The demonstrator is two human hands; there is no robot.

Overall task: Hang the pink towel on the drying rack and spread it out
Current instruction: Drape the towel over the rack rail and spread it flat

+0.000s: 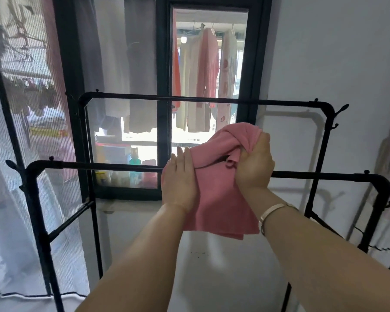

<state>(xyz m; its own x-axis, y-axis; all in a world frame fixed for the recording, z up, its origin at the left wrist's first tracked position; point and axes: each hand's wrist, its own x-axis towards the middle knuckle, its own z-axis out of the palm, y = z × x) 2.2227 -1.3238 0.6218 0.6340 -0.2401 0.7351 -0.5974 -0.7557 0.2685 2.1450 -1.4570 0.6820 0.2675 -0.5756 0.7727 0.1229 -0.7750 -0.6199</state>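
Note:
The pink towel (221,206) is bunched over the near top bar of the black drying rack (99,165), with one part hanging down below the bar. My right hand (254,163) is closed on a gathered fold at the towel's upper right. My left hand (178,183) lies flat with fingers together against the towel's left side, just over the bar. A second, higher rack bar (189,99) runs behind the towel.
A dark-framed window (164,64) is behind the rack, with clothes hanging outside and bottles on its sill. A mesh screen door (20,109) stands at the left. A white wall is at the right, and side hooks (340,109) stick out from the rack's corners.

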